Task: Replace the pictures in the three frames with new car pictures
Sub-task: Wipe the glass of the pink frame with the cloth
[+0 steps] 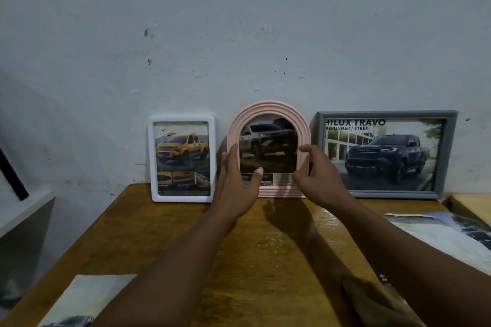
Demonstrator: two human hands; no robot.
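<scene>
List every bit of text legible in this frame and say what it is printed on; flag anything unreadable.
"HILUX TRAVO": top of the picture in the grey frame, first letter partly cut by the frame edge.
"RERUNNER / 4TREX": line beneath it, start cut off.
Caption strips in the white frame: too small to read.
Text block at the bottom of the pink arched frame: blurred.
Print on the loose sheet, right: unreadable.
</scene>
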